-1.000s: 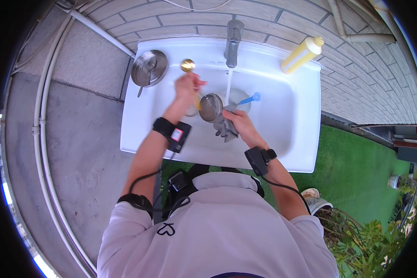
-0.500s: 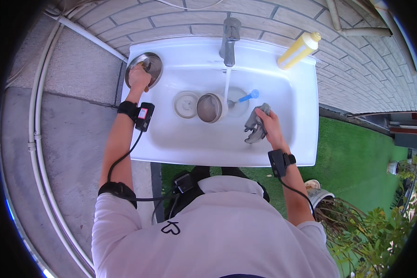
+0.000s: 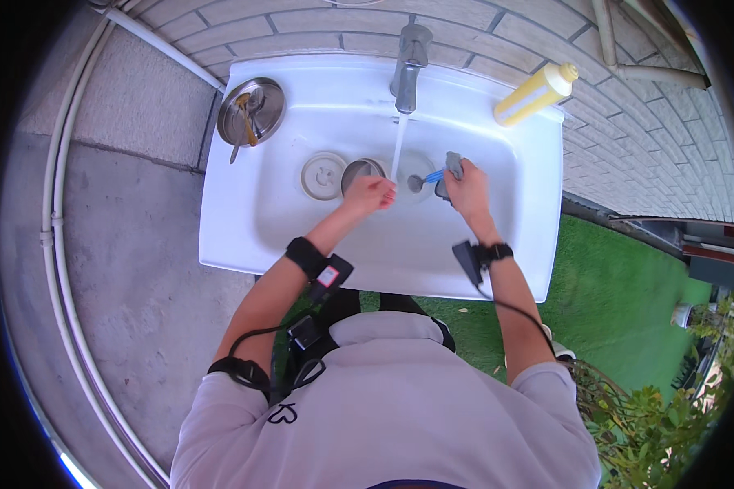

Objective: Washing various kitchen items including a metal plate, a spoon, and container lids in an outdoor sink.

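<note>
My right hand (image 3: 468,191) is closed on a crumpled grey cloth (image 3: 453,165) over the right part of the sink basin. The handle of a blue-handled spoon (image 3: 434,176) runs up against the cloth; whether my fingers grip it too is hidden. My left hand (image 3: 369,196) has its fingers curled beside the running water, in front of a round metal container (image 3: 362,173) that it partly covers. Whether those fingers hold anything does not show. To the left of the container lies a round pale lid (image 3: 322,176). Water falls from the grey faucet (image 3: 410,69).
A metal plate (image 3: 273,98) with several spoons sits on the sink's far left corner. On the far right rim stands a yellow bottle (image 3: 537,95). The white sink (image 3: 245,244) backs onto a brick wall; plants (image 3: 652,416) grow at the lower right.
My left hand has left the plate, where utensils now show, and come right to the water stream. My right hand has carried the cloth to the spoon's blue handle.
</note>
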Available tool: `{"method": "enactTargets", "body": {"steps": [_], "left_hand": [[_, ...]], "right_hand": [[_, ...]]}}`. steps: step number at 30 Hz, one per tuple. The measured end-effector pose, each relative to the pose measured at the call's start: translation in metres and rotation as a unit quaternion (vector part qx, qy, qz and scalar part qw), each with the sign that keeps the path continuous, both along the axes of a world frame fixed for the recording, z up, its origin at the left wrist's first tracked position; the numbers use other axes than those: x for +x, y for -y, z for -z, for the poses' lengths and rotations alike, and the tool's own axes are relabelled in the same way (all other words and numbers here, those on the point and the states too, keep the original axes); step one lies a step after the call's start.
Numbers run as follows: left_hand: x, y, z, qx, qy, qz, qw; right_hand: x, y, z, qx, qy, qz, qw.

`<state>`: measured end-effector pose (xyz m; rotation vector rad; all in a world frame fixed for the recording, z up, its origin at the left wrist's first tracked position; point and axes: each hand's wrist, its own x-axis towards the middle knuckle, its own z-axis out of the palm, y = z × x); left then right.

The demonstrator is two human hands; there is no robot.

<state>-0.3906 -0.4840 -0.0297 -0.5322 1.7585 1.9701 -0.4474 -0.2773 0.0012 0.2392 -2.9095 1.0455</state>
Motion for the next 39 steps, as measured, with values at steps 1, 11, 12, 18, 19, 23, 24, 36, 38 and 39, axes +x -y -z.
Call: {"method": "enactTargets", "body": {"steps": [1,11,12,18,19,23,24,36,38,39], "left_hand": [[-0.004,-0.012,0.001,0.059,0.048,0.02,0.997],[-0.028,-0.048,-0.016,0.206,0.052,-0.109,0.971],[-0.028,-0.039,-0.013,0.167,0.048,-0.144,0.974],[-0.024,-0.023,-0.036,0.09,0.055,-0.068,0.992],[-0.022,-0.026,-0.038,0.065,0.05,-0.019,0.996],[-0.006,-0.012,-0.043,0.053,0.06,0.077,0.994],[-0.005,-0.012,-0.046,0.054,0.062,0.078,0.994],[0.007,-0.004,-0.049,0.038,0.046,0.078,0.995],[0.008,-0.014,-0.051,0.018,0.043,0.05,0.998],[0.007,-0.016,-0.051,0.017,0.042,0.053,0.998]], "right_hand": [[0.012,0.001,-0.015,0.003,-0.002,0.0,1.0],[0.063,0.021,-0.006,-0.426,0.241,0.132,0.862],[0.056,0.018,-0.004,-0.458,0.256,0.112,0.844],[0.0,0.047,0.025,-0.5,0.285,0.033,0.817],[-0.006,0.053,0.037,-0.464,0.249,0.02,0.85],[-0.01,0.083,0.02,-0.415,0.212,-0.054,0.883],[-0.016,0.081,0.019,-0.415,0.214,-0.052,0.883],[-0.002,0.091,0.036,-0.567,0.254,-0.005,0.784],[-0.006,0.089,0.036,-0.364,0.247,0.08,0.895],[-0.008,0.088,0.036,-0.365,0.245,0.081,0.894]]}}
